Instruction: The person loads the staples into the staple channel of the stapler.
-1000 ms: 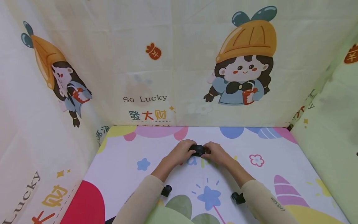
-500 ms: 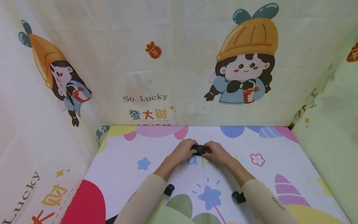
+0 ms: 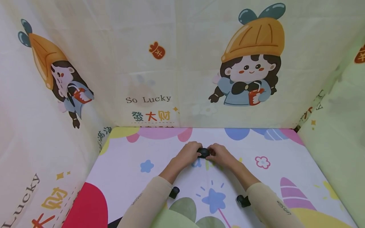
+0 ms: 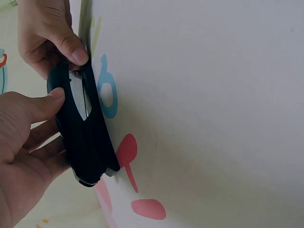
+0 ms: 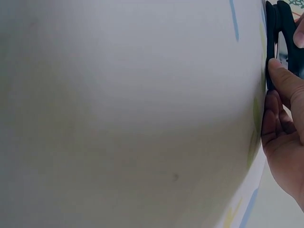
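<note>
A black stapler (image 3: 203,153) with silvery metal showing in its side gap stands low over the table between both hands. My left hand (image 3: 189,152) grips its body, thumb on one side and fingers on the other, as the left wrist view shows with the stapler (image 4: 83,128) close up. At the opposite end my right hand (image 3: 222,155) pinches the stapler's base, its thumb pressed against it near the opening. The right wrist view catches that end of the stapler (image 5: 271,47) at the right edge, with the right hand (image 5: 287,123) at its tip.
A printed white cloth covers the tabletop (image 3: 242,171). Patterned curtains (image 3: 194,69) rise behind it and at both sides. Black wrist cameras (image 3: 243,201) stick out from the beige sleeves (image 3: 273,205).
My left hand has shifted slightly right, toward the right hand, and the stapler has moved with it. The right hand stays almost where it was.
</note>
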Demonstrator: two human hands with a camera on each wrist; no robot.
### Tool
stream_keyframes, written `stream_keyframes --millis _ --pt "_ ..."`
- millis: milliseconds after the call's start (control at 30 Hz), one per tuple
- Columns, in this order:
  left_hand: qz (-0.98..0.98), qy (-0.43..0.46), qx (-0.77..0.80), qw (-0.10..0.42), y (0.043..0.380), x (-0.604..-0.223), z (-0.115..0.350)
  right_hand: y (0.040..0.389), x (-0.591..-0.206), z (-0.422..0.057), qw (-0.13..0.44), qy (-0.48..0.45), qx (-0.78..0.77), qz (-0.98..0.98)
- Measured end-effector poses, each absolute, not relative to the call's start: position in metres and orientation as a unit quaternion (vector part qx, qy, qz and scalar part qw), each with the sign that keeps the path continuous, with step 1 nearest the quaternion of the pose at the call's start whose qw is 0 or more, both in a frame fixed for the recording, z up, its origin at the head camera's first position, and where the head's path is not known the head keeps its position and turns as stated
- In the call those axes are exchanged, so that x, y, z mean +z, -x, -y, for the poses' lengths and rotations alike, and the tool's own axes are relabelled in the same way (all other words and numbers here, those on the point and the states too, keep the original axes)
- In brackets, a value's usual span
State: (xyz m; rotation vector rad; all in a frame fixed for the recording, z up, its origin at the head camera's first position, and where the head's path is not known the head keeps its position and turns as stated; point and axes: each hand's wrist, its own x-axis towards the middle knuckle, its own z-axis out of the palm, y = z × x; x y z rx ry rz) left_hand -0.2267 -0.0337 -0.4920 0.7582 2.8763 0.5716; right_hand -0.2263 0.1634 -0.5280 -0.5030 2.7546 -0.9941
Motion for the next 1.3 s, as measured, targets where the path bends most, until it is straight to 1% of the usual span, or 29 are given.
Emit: stream_keyframes --millis 433,767,1067,1300 --pt "-0.943 -0.253 0.210 0.049 0.223 -0.493 0.039 0.225 -0.534 -0.165 0.081 0.172 -0.342 -0.920" --pt "-0.938 -0.247 0.236 0.062 0.224 -0.491 0.041 0.224 -0.533 -0.166 0.076 0.181 -0.336 -0.921" --pt "-0.940 -0.244 0.224 0.078 0.228 -0.488 0.041 0.224 -0.532 -0.169 0.065 0.189 -0.335 -0.921" --pt "-0.945 -0.228 0.219 0.086 0.228 -0.486 0.050 0.224 -0.532 -0.170 0.073 0.186 -0.336 -0.920"
